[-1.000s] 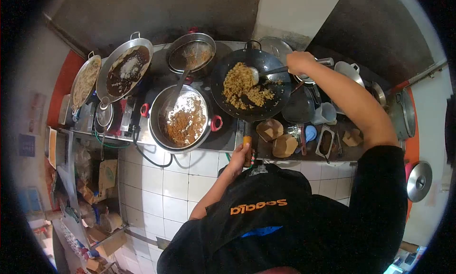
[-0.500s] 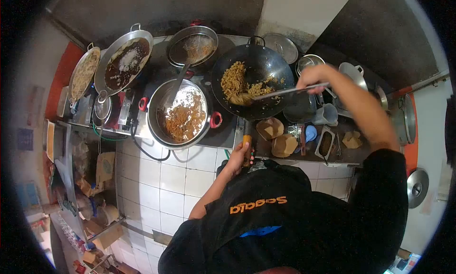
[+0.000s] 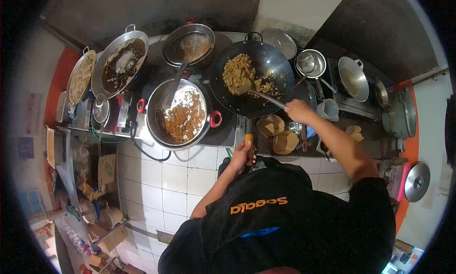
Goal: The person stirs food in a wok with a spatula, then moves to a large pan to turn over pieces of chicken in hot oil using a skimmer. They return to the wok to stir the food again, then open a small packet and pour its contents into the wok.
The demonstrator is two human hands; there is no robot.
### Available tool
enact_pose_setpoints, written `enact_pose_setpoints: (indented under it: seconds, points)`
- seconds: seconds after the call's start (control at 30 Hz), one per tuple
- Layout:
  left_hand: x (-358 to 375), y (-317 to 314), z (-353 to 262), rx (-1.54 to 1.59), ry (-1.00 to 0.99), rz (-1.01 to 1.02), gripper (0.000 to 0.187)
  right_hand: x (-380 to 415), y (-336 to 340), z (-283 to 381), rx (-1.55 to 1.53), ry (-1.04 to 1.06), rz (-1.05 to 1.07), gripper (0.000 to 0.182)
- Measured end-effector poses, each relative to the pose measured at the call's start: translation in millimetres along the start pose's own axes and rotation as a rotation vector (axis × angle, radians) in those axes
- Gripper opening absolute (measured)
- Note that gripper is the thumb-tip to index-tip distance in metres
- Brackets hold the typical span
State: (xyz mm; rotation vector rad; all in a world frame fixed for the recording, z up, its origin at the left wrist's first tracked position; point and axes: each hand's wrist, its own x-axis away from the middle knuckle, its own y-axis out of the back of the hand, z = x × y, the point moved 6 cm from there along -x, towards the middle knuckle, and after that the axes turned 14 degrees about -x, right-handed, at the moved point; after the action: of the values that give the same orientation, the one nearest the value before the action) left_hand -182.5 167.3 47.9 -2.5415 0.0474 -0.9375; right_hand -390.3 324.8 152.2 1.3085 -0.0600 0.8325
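Note:
My left hand (image 3: 242,155) is wrapped round the wooden handle (image 3: 249,143) of a large black wok (image 3: 228,100). Fried rice (image 3: 239,72) is heaped on the wok's left side, with loose grains toward the middle. My right hand (image 3: 299,111) grips the metal shaft of a long cooking spatula (image 3: 270,99). The spatula's head lies against the lower edge of the heap and is partly hidden by rice. To the left of the wok stands a steel pot (image 3: 154,126) with red handles, holding orange-brown bits and a slotted ladle (image 3: 176,84).
A strainer pan (image 3: 166,50) sits behind the pot. Two wide pans, one with dark sauce (image 3: 126,67), one with pale food (image 3: 80,81), stand at far left. Brown paper pieces (image 3: 286,142) lie right of the wok handle. Saucepans (image 3: 319,62) and a small wok (image 3: 363,88) stand at right.
My right hand has come down and left, nearer the wok, with the spatula now steeper and pushed up into the rice. The heap sits higher on the left. My left hand stays on the handle.

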Motion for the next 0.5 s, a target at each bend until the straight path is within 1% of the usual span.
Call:
enact_pose_setpoints:
  seconds: [0.03, 0.07, 0.13, 0.2, 0.23, 0.27, 0.33, 0.4, 0.43, 0.47, 0.5]
  points:
    - [-0.5, 0.5, 0.1, 0.0, 0.002, 0.003, 0.028, 10.8, 1.7, -14.6, -0.077, -0.031, 0.015, 0.03]
    - [-1.1, 0.1, 0.8, -0.008, 0.0, 0.004, 0.029, 15.0, 12.3, -27.9, -0.147, -0.024, -0.014, 0.03]
    - [-0.6, -0.8, 2.9, -0.024, -0.002, 0.014, 0.029, -15.5, 10.5, -38.2, -0.001, -0.034, -0.171, 0.03]
    - [-2.4, -1.6, 2.2, -0.064, 0.003, 0.052, 0.034, -31.4, 8.0, -6.5, -0.166, -0.04, -0.226, 0.03]
    - [-3.8, -2.9, 0.0, -0.072, -0.001, 0.058, 0.034, -7.4, 12.9, 21.2, -0.485, -0.285, -0.058, 0.031]
    - [-2.1, -3.5, 1.0, -0.052, 0.007, 0.054, 0.034, 1.0, 8.2, 25.2, -0.408, -0.203, 0.023, 0.031]
    - [0.7, -1.0, 2.9, -0.036, 0.023, 0.053, 0.034, 15.7, -1.0, -6.8, -0.195, 0.003, 0.027, 0.028]
    - [-0.4, -3.0, 1.6, -0.026, -0.001, 0.057, 0.033, 10.3, 7.1, -39.7, -0.168, -0.112, 0.024, 0.029]
    - [0.2, -4.1, 4.5, -0.025, 0.001, 0.059, 0.033, 3.8, 14.6, -33.2, -0.091, -0.138, -0.103, 0.03]
    - [-1.2, -3.0, 4.6, -0.031, -0.001, 0.044, 0.031, -4.7, 5.1, -25.1, -0.093, -0.139, -0.109, 0.03]
    - [-2.5, -1.9, 3.1, -0.036, -0.005, 0.027, 0.03, -17.9, -10.9, -19.6, -0.173, -0.117, -0.121, 0.031]
